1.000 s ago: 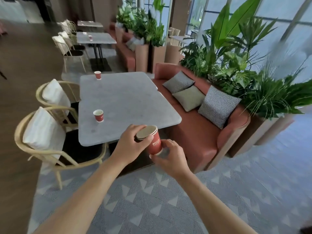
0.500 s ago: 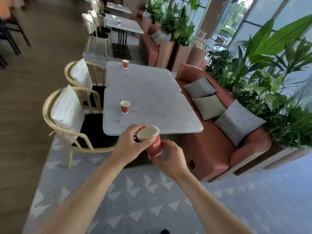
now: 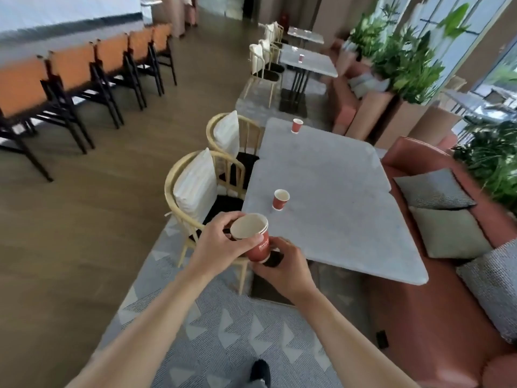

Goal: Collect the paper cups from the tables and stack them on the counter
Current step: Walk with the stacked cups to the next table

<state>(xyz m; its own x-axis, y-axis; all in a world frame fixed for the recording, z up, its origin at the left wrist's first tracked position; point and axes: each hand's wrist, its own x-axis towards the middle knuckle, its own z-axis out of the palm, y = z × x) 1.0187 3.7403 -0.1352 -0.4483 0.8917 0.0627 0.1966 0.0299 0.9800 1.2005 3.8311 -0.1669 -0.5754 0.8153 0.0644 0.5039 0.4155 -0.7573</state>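
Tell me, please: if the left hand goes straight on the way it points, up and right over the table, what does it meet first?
Probably the nearer paper cup standing on the grey table. The left hand holds the stacked cups just short of the table edge, though depth is unclear.

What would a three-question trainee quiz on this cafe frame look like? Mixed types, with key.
1. True or false: the held cup is gripped by the left hand alone.
2. How many red cups stand on the near table? A) one B) two C) four
3. Fill in: the chairs beside that table carry ___ cushions.

Key:
1. False. The right hand holds its base as well.
2. B. The near cup and the far cup.
3. White, as on the nearest chair.
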